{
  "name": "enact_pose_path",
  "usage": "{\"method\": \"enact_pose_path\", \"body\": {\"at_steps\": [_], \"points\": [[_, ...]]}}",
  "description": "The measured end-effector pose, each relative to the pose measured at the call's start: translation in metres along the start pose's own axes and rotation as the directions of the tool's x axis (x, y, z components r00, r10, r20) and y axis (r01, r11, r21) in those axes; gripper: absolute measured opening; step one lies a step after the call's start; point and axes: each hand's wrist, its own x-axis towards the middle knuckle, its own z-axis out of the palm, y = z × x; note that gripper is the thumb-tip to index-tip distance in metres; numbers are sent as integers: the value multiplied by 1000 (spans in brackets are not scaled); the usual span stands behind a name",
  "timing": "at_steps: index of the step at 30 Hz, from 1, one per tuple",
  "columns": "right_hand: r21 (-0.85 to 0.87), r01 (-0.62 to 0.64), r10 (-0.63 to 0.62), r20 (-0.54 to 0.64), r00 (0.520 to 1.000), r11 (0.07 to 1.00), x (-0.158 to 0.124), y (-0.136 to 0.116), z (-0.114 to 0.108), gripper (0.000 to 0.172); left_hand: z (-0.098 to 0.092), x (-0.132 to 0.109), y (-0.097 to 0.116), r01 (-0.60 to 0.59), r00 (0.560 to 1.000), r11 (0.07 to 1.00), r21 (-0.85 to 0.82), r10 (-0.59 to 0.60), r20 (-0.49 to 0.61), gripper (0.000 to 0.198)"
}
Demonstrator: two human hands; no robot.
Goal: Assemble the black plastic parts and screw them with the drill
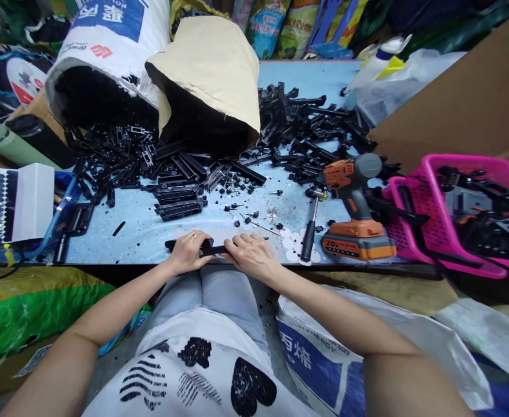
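Note:
At the front edge of the blue table, a long black plastic part (213,251) lies level between both hands. My left hand (190,250) is closed round its left portion, with a ring on one finger. My right hand (250,253) grips its right portion, fingers bent over the top. The fingers cover much of the part, so its full shape is hidden. Behind the hands sit stacked black plastic parts (178,202) and scattered small pins and caps (237,185). To the right lies a hammer (311,226) with a black handle.
An orange cordless drill (354,208) stands beside the hammer. Pink baskets (424,197) of parts are at the right. A beige sack (211,63) and a white sack (106,63) open toward me over piles of black parts (298,127). A blue tray (63,214) is at left.

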Motion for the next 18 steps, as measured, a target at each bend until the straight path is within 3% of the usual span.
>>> {"method": "enact_pose_path", "body": {"at_steps": [3, 6, 8, 10, 14, 16, 18], "points": [[-6, 34, -34, -7, 999, 999, 1, 6, 4, 35, -2, 0, -1, 28, 999, 1000, -9, -28, 38, 44], [23, 36, -36, 1, 999, 999, -2, 16, 19, 40, -5, 13, 1, 35, 977, 999, 0, -34, 210, 51], [60, 3, -4, 8, 1000, 998, -6, 26, 31, 43, -3, 35, 1, -3, 956, 1000, 8, 1, 293, 50], [108, -25, 26, -6, 1000, 994, -9, 39, 39, 43, 3, 67, -1, -28, 959, 998, 54, 12, 283, 41], [195, -130, 155, -119, 981, 972, 5, 69, 45, 35, 23, 128, -9, 29, 960, 973, 230, -91, 264, 28], [207, -220, 257, -172, 951, 953, 26, 82, 47, 33, 27, 138, -14, 45, 955, 965, 258, -117, 272, 28], [203, -247, 284, -180, 942, 947, 53, 92, 51, 32, 25, 133, -18, 63, 961, 961, 271, -131, 244, 29]]}}
